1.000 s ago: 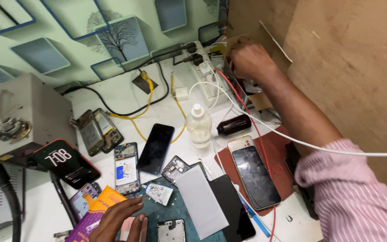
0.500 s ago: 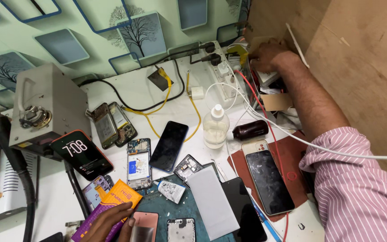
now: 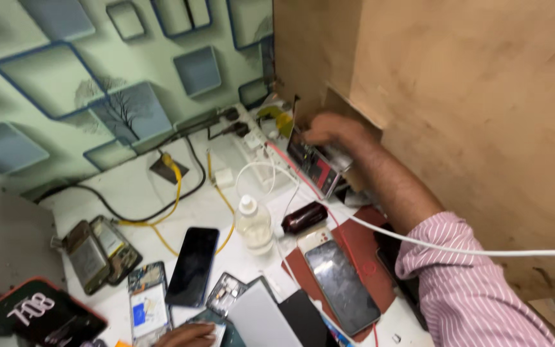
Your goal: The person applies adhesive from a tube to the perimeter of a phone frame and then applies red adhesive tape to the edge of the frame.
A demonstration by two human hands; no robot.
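Up at the far right corner of the counter (image 3: 130, 193), our right hand (image 3: 332, 128) reaches under the edge of a plywood panel (image 3: 470, 115) and rests on a small box-shaped device (image 3: 316, 168) with a red and dark face, which stands tilted against the panel. The fingers curl over its top edge, yet the blur keeps us from telling whether the grip is clenched on it or only touching. Our pink striped sleeve (image 3: 470, 295) runs down to the lower right, and a white cable (image 3: 457, 247) crosses over the forearm.

Low at the bottom edge, our left hand (image 3: 187, 334) lies flat on the counter, fingers loosely bent, pressing on a small white piece beside an opened phone frame (image 3: 226, 294); it does not seem to be grasping anything, though most of the hand is cut off.

Between the two hands we see a clear plastic bottle (image 3: 254, 225) with a white nozzle standing upright, a dark red squat bottle (image 3: 304, 217) lying on its side just beside it, and a phone with a cracked-looking screen (image 3: 342, 286) resting on a reddish mat (image 3: 367, 244). A black phone (image 3: 193, 265) lies face up near the bottle, with a yellow cable (image 3: 175, 186) looping behind it. Two stripped phone bodies (image 3: 101, 250) sit side by side farther left, next to a grey machine (image 3: 8, 231).
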